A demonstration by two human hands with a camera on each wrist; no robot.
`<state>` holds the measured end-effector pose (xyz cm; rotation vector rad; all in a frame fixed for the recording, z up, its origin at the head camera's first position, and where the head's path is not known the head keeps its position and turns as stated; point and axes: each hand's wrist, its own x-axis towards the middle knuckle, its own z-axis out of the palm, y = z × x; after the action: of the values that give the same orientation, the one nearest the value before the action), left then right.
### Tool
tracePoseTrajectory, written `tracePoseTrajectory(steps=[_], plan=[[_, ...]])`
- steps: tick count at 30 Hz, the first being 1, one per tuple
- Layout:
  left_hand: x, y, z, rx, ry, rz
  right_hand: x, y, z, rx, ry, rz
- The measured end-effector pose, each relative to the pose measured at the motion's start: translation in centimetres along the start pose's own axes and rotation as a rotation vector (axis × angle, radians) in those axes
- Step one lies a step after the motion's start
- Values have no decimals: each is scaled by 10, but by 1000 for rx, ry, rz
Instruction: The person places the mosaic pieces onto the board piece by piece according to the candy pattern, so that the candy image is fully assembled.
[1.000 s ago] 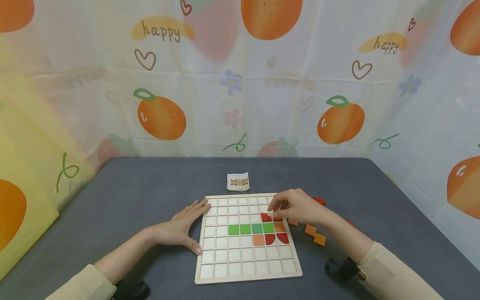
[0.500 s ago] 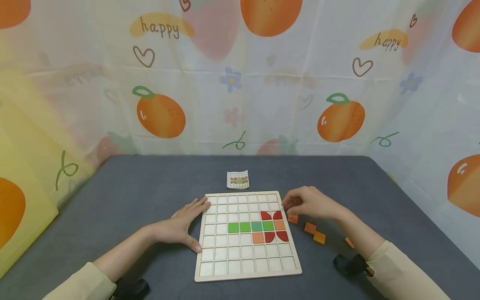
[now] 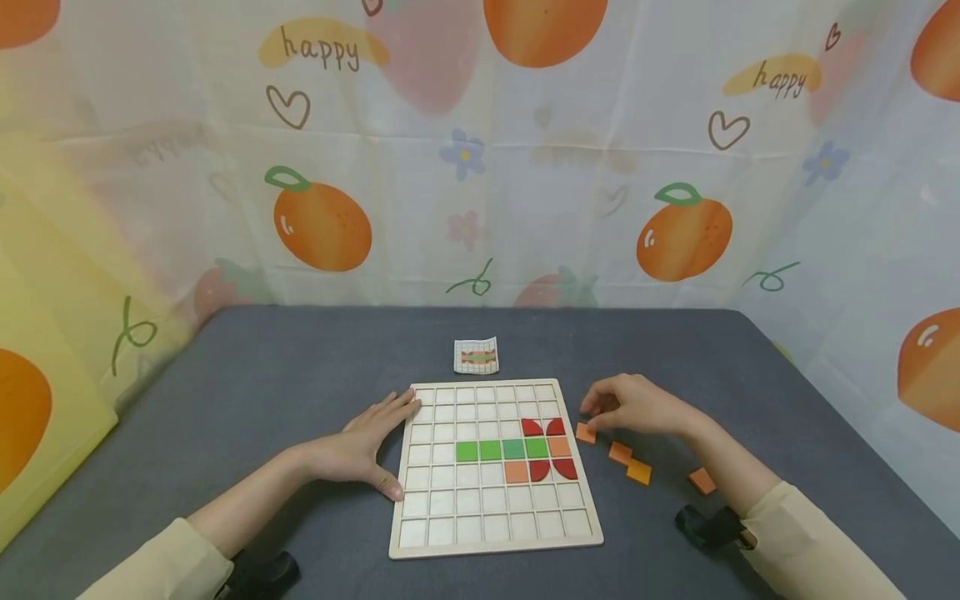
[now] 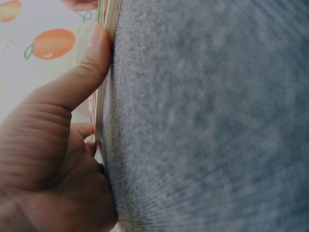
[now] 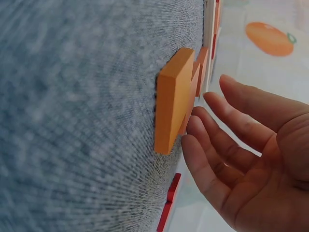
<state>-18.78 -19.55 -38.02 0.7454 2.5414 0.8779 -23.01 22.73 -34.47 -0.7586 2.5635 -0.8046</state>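
A wooden grid board (image 3: 495,552) lies on the table. Its middle rows hold green square tiles (image 3: 490,451), orange tiles (image 3: 517,472) and red quarter-round tiles (image 3: 539,471). My left hand (image 3: 352,457) rests against the board's left edge, fingers spread, thumb touching the side as the left wrist view shows. Just off the right edge, my right hand (image 3: 637,404) hovers over a loose orange tile (image 3: 586,433), its fingers loosely bent and holding nothing. A yellow-orange tile (image 5: 174,101) stands out close to those fingers in the right wrist view.
More loose tiles lie right of the board: an orange one (image 3: 620,452) touching the yellow-orange one, and another orange one (image 3: 702,481) by the right forearm. Red pieces (image 5: 169,203) show beyond the right hand. A small printed pattern card (image 3: 476,357) lies behind the board.
My right hand has left the red quarter-round tile in the board's right column and moved right, off the board to the loose tiles. The left hand has stayed at the edge.
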Motion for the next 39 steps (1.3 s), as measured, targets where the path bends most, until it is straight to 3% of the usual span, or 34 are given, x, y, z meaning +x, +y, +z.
tracePoseTrajectory(steps=[8,15,23,39], plan=[[-1,0,-1,1,-10,2,1,4,3,9,-21,15],[0,0,-1,0,-15,4,1,4,5,-67,2,-8],[0,-1,-1,9,-16,0,4,4,8,-77,30,-9],[3,-5,2,2,-2,-15,9,-10,11,-72,195,-80]])
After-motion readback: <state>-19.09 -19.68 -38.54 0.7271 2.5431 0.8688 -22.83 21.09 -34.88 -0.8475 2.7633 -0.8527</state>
